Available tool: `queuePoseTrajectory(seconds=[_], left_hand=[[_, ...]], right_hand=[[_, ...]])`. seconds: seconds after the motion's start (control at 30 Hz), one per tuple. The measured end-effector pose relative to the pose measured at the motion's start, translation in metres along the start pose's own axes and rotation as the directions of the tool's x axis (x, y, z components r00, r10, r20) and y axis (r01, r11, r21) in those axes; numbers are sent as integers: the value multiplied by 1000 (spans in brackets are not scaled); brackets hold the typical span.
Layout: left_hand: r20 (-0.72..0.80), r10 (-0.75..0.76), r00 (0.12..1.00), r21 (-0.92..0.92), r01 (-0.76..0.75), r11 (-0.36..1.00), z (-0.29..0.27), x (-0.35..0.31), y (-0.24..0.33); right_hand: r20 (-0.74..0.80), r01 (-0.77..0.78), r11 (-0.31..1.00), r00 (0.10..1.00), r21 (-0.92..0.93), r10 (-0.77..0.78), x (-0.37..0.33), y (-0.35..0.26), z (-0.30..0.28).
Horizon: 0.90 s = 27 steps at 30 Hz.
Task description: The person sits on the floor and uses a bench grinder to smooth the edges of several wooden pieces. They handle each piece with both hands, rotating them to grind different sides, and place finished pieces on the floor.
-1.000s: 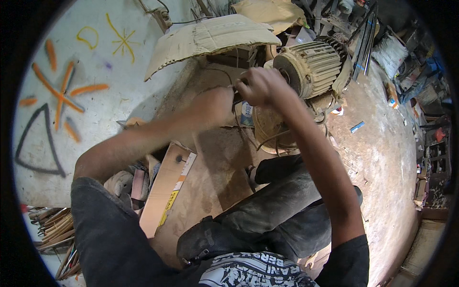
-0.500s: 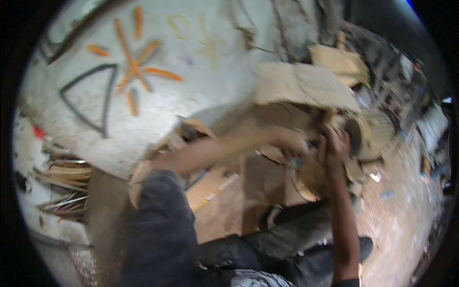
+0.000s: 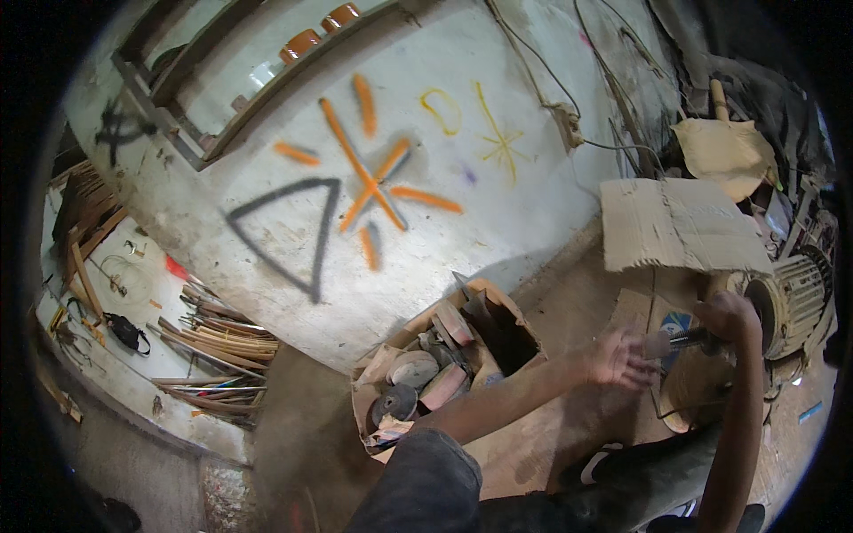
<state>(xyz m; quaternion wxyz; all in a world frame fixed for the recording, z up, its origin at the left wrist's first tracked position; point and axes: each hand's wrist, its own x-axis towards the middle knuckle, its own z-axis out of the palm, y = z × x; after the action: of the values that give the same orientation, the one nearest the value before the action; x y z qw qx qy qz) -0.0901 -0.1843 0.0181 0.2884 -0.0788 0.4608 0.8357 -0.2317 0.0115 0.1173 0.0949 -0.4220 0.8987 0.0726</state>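
Observation:
My left hand (image 3: 619,359) is open, its fingers apart and slightly smeared by motion. It is beside a short brownish end piece (image 3: 656,345) on a threaded metal shaft (image 3: 687,337). Closed over the shaft's other end is my right hand (image 3: 730,317), close to a ribbed, dusty electric motor (image 3: 795,302); its fingertips are partly hidden. A bent cardboard sheet (image 3: 680,226) hangs over the area just beyond both hands. Below the shaft there is a round tan piece (image 3: 691,395), partly covered by my right forearm.
By my left forearm stands a cardboard box (image 3: 526,346) with several grinding discs (image 3: 413,368) and blocks. A painted wall (image 3: 293,213) rises behind it, with a wooden shelf (image 3: 258,102). Bundled sticks (image 3: 231,333) lie at left. A wooden-handled tan paddle (image 3: 727,155) leans at far right.
The view has swung left and up, bringing the shelf and box into sight. My left hand has drawn back from my right hand and its fingers have spread. The right stays by the motor.

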Motion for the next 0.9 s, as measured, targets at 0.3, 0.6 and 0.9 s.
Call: queuePoseTrajectory(seconds=[0.3,0.6,0.9], left_hand=[[-114,142,983,154,-123,980,56,-23,57],[-168,367,915,601,-200,774,60,-26,46],[-340,939,-50,873,356,335,44,-306,143]], right_hand=[[45,151,987,988,-61,-148,40,40,50],[50,-38,982,998,184,29,3,8,-1],[-36,-193,861,971,471,237,-10,2,-10]])
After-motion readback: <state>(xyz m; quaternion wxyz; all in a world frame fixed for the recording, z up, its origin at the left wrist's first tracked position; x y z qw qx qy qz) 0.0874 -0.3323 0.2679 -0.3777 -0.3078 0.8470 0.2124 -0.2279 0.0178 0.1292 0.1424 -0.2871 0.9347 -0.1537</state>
